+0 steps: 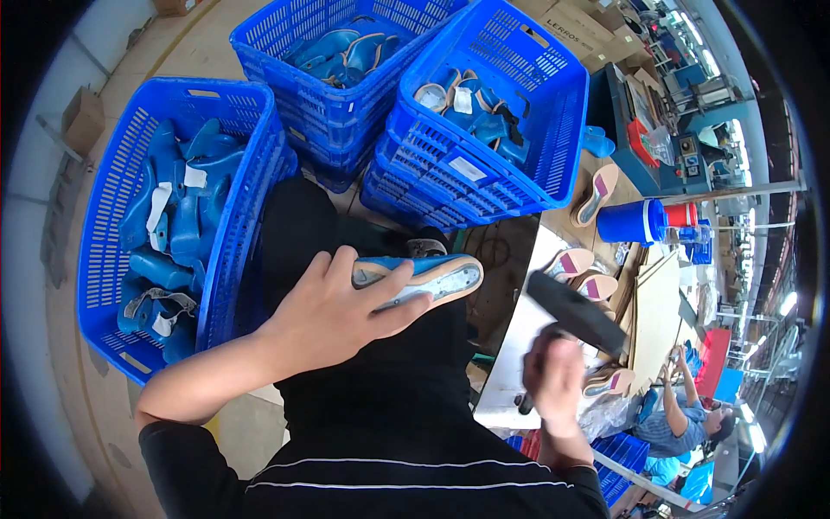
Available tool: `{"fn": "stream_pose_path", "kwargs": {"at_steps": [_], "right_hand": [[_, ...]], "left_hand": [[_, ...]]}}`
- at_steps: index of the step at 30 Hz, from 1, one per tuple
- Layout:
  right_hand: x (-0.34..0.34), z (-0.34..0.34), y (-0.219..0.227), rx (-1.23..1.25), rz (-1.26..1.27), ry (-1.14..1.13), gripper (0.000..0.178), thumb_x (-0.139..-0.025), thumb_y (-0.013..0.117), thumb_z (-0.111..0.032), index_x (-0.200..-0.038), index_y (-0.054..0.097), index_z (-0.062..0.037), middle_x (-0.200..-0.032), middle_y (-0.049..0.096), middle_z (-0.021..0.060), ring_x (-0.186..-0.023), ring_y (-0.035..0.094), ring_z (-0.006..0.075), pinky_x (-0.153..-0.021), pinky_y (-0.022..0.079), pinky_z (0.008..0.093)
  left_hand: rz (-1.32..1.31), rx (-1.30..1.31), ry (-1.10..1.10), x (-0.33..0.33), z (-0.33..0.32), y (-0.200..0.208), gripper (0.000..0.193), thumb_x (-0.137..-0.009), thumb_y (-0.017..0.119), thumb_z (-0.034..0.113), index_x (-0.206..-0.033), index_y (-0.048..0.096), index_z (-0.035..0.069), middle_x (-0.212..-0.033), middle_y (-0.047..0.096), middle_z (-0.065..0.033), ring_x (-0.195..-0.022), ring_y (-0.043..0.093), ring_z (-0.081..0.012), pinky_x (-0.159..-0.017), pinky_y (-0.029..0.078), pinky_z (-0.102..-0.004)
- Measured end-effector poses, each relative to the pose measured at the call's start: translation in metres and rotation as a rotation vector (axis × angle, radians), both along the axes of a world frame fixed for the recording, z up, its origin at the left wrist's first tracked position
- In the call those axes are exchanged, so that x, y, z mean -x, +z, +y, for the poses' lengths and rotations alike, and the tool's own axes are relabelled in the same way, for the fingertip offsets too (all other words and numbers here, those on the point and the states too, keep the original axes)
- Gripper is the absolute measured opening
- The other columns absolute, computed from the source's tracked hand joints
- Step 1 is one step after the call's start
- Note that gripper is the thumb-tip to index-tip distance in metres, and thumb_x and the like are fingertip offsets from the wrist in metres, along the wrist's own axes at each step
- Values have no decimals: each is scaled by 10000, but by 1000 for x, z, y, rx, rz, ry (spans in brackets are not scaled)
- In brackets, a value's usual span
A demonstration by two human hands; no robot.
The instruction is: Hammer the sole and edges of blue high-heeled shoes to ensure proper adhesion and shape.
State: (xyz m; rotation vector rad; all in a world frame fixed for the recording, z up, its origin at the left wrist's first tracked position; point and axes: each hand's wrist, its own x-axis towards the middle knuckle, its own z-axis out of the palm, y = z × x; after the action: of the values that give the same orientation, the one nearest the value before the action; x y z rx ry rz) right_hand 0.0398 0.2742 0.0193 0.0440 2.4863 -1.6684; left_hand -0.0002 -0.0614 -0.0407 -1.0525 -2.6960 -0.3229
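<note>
My left hand (328,307) is wrapped round a blue shoe last (451,278), held over my lap with its sole side up. A tan-edged insole with a silvery grey middle covers that side, and my fingers lie across it. Out to the right, my right hand (558,378) is closed on the handle of a hammer (577,313). The dark hammer head is raised beside the white table (506,385), apart from the last and slightly blurred. Several tan insole pieces with purplish patches (596,287) lie on the table near the hammer.
A blue crate (186,91) full of blue lasts stands at my left. Two more stacks of blue crates (484,186) rise ahead, with lasts inside. A blue jug (624,222) stands on the table's far part. Another person (679,424) works at the right.
</note>
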Motion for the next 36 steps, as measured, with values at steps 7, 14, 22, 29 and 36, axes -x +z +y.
{"fn": "stream_pose_path", "kwargs": {"at_steps": [7,14,22,29,36], "right_hand": [[7,-6,42,406,614,-134,608,-1015,510,-782,-1021,451,-177,-534,389,15,-440,448,120,-373,349,274],[31,-21,-21,-322,30,110,376,-1161,521,-273,-943,657,2,-617,584,126,-559,567,270,-581,457,394],[14,-14,53,387,561,-93,638,-1060,449,-760,-950,434,-131,-543,390,16,-343,334,110,-292,257,243],[34,-10,-32,-765,822,304,319,-1144,496,-307,-910,528,-92,-639,500,1,-605,515,165,-595,412,298],[10,14,-24,135,31,-46,470,-1169,438,-532,-978,496,-107,-570,404,-14,-391,371,84,-349,278,247]], "left_hand": [[-5,-13,22,-6,1,2,550,-994,689,166,-1496,603,372,-1432,595,-71,-963,550,-345,-761,521,-407],[-57,0,40,-4,2,7,572,-979,696,140,-1497,610,367,-1435,594,-76,-969,549,-348,-771,521,-409],[-31,-7,48,-13,6,2,625,-961,714,137,-1522,588,383,-1470,580,-67,-1003,555,-367,-789,524,-426],[-7,-18,118,-11,13,1,670,-970,700,118,-1604,522,235,-1440,586,-99,-1077,585,-392,-875,524,-460],[79,-124,381,3,11,-10,630,-855,735,81,-1469,606,39,-1270,601,-186,-1096,619,-360,-950,516,-480]]}}
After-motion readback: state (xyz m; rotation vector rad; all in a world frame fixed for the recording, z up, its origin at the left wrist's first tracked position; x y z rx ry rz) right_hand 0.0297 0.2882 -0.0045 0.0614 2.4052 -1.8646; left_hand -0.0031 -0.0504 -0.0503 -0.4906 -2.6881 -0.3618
